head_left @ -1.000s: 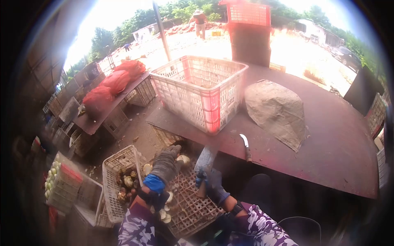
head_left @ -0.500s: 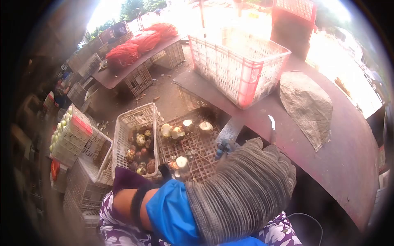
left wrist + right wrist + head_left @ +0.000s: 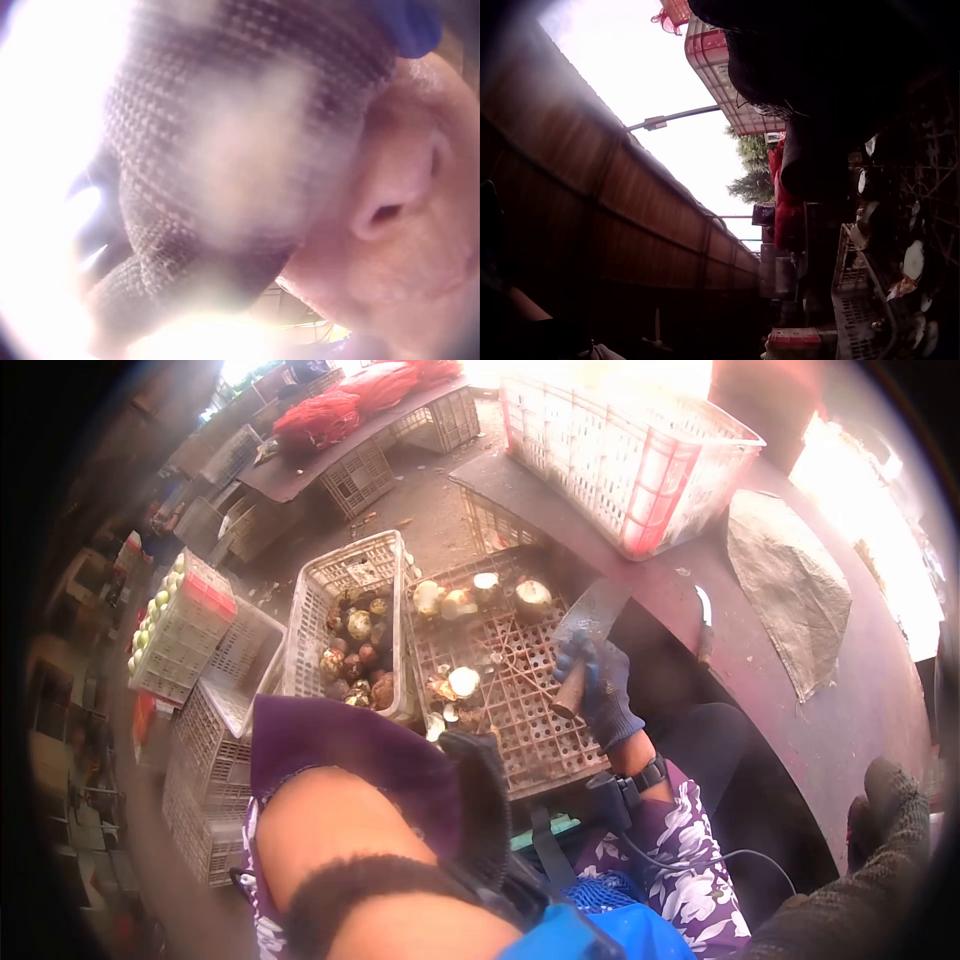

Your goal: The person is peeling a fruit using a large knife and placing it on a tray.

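Observation:
My right hand (image 3: 612, 695), in a blue-grey glove, grips the wooden handle of a broad-bladed cleaver (image 3: 597, 610) over an upturned plastic crate (image 3: 525, 735). Round vegetables with white cut faces (image 3: 533, 596) lie along the crate's far side, and another trimmed one (image 3: 463, 681) sits nearer its left edge. My left hand (image 3: 890, 840), in a striped knit glove, is raised at the lower right of the head view. Close to the person's face, the glove (image 3: 225, 135) fills much of the left wrist view; nothing shows held in it.
Left of the work crate, a crate (image 3: 402, 650) holds several brown round vegetables (image 3: 358, 625). A curved knife (image 3: 704, 622) and a brown cloth (image 3: 790, 585) lie on the dark table (image 3: 850, 730), beside a white-and-red crate (image 3: 630, 470). Stacked crates (image 3: 190, 630) stand farther left.
My left hand has left the work crate, swept across the view to the right and risen toward the face. The right hand keeps its grip on the cleaver. The head view has tilted down.

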`<state>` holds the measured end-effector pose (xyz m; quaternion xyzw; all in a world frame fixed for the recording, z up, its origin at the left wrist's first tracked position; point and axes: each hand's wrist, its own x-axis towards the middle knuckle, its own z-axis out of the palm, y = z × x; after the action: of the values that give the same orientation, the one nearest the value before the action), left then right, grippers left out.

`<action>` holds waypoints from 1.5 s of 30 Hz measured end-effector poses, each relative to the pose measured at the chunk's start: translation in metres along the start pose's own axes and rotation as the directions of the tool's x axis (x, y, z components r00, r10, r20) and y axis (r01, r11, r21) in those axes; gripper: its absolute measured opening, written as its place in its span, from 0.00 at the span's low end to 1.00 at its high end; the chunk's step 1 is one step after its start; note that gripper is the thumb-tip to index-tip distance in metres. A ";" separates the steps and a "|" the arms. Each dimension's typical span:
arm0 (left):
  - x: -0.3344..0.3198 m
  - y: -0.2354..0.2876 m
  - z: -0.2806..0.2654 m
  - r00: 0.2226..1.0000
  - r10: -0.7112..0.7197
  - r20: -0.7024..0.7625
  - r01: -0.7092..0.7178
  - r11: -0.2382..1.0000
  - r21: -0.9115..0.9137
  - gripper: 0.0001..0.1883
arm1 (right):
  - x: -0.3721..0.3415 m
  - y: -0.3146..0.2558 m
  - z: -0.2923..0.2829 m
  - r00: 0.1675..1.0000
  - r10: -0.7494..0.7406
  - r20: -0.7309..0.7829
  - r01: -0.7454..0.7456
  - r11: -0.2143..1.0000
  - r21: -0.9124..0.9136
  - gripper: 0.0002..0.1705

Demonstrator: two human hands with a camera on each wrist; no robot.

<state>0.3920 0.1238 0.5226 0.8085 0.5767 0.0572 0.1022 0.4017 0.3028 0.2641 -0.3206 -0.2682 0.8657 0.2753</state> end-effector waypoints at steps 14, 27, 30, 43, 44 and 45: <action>-0.108 -0.033 -0.028 0.883 -0.450 0.137 0.449 0.893 0.038 0.21 | 0.012 0.012 -0.014 0.994 0.027 0.108 -0.025 1.000 -0.018 0.06; -0.094 -0.033 -0.013 0.917 -0.369 0.150 0.370 0.929 0.022 0.21 | 0.008 0.013 -0.010 0.993 0.034 0.113 -0.028 0.998 -0.053 0.07; -0.081 -0.032 -0.001 0.941 -0.303 0.152 0.308 0.951 -0.014 0.20 | 0.006 0.015 -0.006 0.990 0.061 0.128 -0.057 0.998 -0.038 0.07; -0.121 -0.145 0.060 0.896 -0.312 -0.315 0.324 0.946 -0.016 0.22 | -0.004 0.041 0.019 0.980 0.197 0.041 -0.176 0.939 -0.295 0.09; -0.145 -0.188 0.074 0.724 -0.556 -0.408 0.501 0.831 -0.243 0.19 | -0.006 0.043 0.021 0.980 0.196 0.010 -0.182 0.923 -0.340 0.08; -0.168 -0.225 0.092 0.475 -0.811 -0.340 0.519 0.571 -0.636 0.19 | -0.007 0.042 0.023 0.976 0.216 0.002 -0.203 0.920 -0.335 0.09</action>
<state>0.1490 0.0271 0.3851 0.3954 0.8215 0.3957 0.1105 0.3776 0.2617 0.2547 -0.3725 -0.3800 0.8385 0.1178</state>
